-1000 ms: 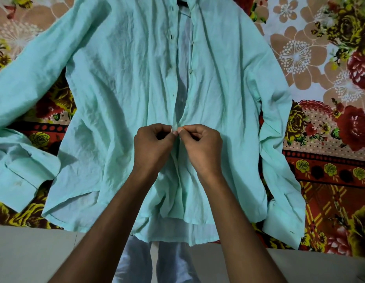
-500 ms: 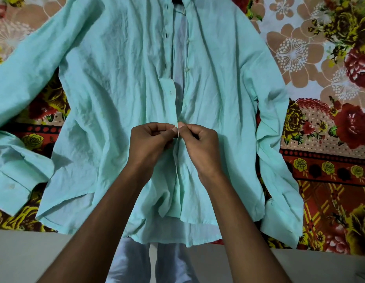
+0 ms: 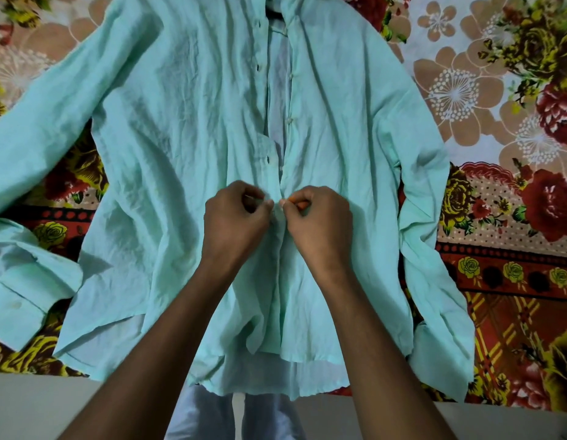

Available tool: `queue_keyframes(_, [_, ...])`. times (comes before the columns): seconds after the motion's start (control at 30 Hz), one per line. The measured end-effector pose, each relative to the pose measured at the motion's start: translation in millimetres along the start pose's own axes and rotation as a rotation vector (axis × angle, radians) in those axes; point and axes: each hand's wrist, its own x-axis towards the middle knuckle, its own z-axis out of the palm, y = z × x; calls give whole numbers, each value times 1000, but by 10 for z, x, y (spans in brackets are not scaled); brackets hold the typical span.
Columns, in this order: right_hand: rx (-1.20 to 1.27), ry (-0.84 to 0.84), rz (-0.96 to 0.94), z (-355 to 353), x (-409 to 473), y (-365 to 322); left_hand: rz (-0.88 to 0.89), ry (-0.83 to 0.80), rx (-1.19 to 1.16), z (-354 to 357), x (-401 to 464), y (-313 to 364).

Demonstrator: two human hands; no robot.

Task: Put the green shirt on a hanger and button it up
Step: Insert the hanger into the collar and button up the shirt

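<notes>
I had both hands pinched shut on the green shirt (image 3: 180,147), left hand (image 3: 234,222) and right hand (image 3: 320,223) meeting fingertip to fingertip at its placket; above them it gaped unbuttoned on the floral bedspread (image 3: 497,90).

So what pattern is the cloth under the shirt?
Floral bedsheet: red, yellow and beige flowers, clear in the head view.

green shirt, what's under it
The green shirt lies on a floral bedsheet, which shows around it. The hanger can't be seen; the cloth covers it if it's there.
</notes>
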Motion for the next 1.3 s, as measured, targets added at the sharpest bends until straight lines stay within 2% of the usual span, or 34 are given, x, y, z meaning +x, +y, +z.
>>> queue_keyframes(0.1, [33,83,-99,1,183,-119,145,114,104,47,156,157])
queue_keyframes(0.17, [24,55,-119,62,304,-164,181,144,155,113,292,241])
queue_keyframes(0.27, [-38,2,-84,163,431,-170,156,135,289,198,474,288])
queue_keyframes(0.53, [-125,97,-91,207,468,-201,152,82,443,168,625,317])
queue_keyframes(0.7, [81,134,7,181,501,-183,233,108,538,178,576,358])
queue_keyframes(0.73, [133,131,19,169,494,-187,240,113,520,172,574,346])
queue_keyframes(0.8, [211,105,23,128,481,-204,224,120,340,148,573,331])
queue_keyframes(0.9, [288,69,32,94,469,-220,85,38,-52,86,517,332])
queue_keyframes(0.97, [356,42,85,93,464,-221,-16,-29,-230,68,483,296])
queue_keyframes(1.23, [523,22,197,125,476,-193,-155,-158,-454,20,482,238])
queue_keyframes(1.3, [543,-1,188,96,471,-204,-166,-165,-435,4,515,257])
